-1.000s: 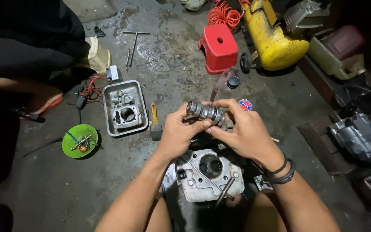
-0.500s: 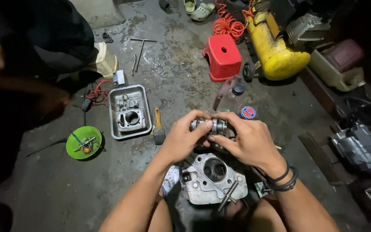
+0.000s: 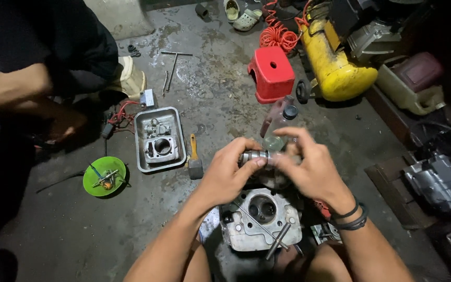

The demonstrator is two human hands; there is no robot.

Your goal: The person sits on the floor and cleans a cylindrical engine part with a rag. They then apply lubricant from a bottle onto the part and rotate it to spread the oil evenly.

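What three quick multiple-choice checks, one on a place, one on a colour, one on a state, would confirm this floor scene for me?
1. Where does the grey engine head lie?
A. Just below the two hands
B. Inside the metal tray
C. On the red stool

2. What colour is the small dish on the floor?
A. Blue
B. Green
C. White

3. How is the metal shaft part held?
A. Lying loose on the floor
B. By one hand only
C. Between both hands

Answers:
1 A, it sits on the floor right under the hands, between the person's knees.
2 B, the dish beside the metal tray is bright green.
3 C, the left hand and the right hand both grip it.
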